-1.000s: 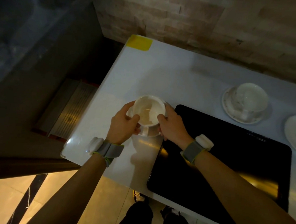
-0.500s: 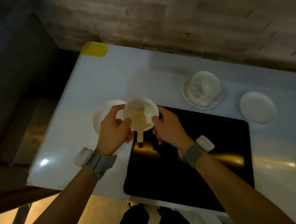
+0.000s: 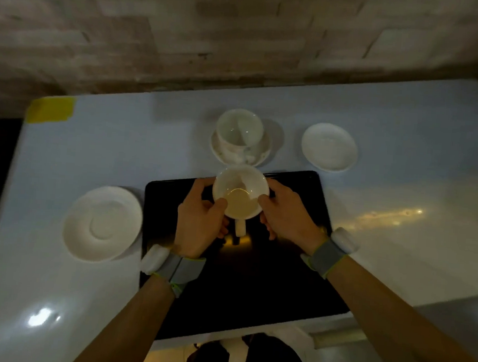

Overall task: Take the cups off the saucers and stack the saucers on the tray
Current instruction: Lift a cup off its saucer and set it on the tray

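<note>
I hold a white cup [image 3: 240,193] in the air above the far part of the black tray [image 3: 278,291], its handle pointing toward me. My left hand [image 3: 199,223] grips its left side and my right hand [image 3: 285,212] its right side. The bare white saucer [image 3: 103,223] it came from lies on the table left of the tray. Behind the tray a second white cup [image 3: 239,133] stands on its saucer [image 3: 258,156]. Another bare saucer [image 3: 330,146] lies to the right of that one.
The white table [image 3: 404,152] backs onto a brick wall [image 3: 242,34]. A yellow tape patch [image 3: 51,109] marks its far left corner. The table's near edge runs just below the tray, and the floor shows beneath it.
The cup has come off the left saucer and moved right, over the tray, in both hands. My view has swung right, bringing the far cup and the right saucer toward the centre.
</note>
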`<state>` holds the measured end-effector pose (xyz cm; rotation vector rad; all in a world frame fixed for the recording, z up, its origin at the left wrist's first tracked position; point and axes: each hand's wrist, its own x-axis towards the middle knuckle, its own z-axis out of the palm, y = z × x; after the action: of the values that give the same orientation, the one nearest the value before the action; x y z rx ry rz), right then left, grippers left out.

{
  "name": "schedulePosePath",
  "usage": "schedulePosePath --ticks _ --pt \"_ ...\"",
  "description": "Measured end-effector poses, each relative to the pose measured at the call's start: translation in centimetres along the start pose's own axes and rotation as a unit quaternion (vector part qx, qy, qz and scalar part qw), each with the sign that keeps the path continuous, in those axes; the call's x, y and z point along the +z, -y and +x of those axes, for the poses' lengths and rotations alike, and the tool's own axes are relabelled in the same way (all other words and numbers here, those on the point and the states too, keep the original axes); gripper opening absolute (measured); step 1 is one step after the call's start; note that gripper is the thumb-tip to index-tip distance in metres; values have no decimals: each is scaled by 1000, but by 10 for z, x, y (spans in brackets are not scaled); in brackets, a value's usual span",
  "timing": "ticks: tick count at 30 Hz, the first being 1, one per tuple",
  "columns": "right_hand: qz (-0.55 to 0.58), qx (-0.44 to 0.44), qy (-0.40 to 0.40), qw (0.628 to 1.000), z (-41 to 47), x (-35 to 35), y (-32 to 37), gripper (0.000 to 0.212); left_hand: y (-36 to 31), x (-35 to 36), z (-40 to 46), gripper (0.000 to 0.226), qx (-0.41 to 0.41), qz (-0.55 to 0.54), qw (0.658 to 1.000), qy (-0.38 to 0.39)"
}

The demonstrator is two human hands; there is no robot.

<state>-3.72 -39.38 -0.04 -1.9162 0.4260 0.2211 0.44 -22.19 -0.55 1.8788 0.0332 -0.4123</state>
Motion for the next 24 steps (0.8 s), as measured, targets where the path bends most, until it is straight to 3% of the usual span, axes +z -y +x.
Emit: schedulePosePath --ticks 12,24 --pt "-11 5 -68 998 -7 -76 -43 40 -21 91 11 31 10 -13 999 49" --pt "-53 13 -99 994 3 -110 -67 38 -27 136 23 27 -2 -12 998 60"
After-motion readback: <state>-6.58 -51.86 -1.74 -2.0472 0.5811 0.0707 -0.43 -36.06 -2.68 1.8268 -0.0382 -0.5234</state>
